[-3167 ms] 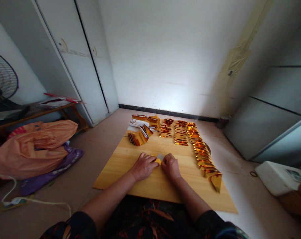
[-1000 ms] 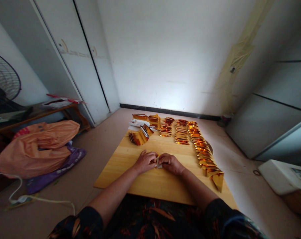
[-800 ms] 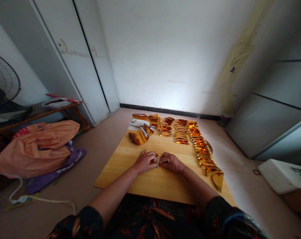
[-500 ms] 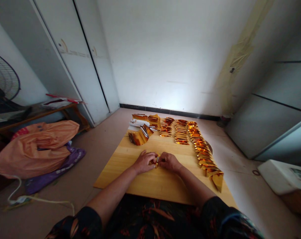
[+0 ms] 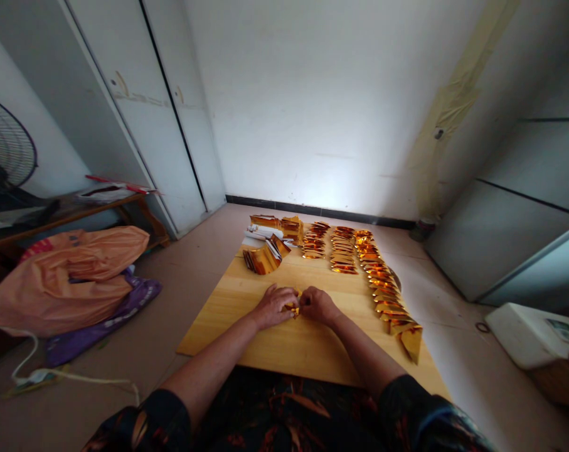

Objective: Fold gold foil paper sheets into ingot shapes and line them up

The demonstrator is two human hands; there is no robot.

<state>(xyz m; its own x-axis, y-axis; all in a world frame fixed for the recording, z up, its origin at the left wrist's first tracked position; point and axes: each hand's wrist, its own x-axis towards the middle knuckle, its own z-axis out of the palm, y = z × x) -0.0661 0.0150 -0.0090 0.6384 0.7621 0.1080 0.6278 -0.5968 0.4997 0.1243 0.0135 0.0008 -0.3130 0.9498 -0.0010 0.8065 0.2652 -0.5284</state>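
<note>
Head cam, rn: from my end I've got a small gold foil piece (image 5: 296, 312), shiny n folded-looking w/ some crinkle, btwn the two hands over the near-middle part of the desk (image 5: 293, 355). L hand (image 5: 273, 306) has its fingers curled round it, pinching the left side; R hand (image 5: 319, 306) has fingertips bunched, pinching the right edge afaict. Long axis seems to run near-to-far, approx, but not 100% on that. Fingers hide most of it, so can't tell full shape or if it's touching the wood.
</note>
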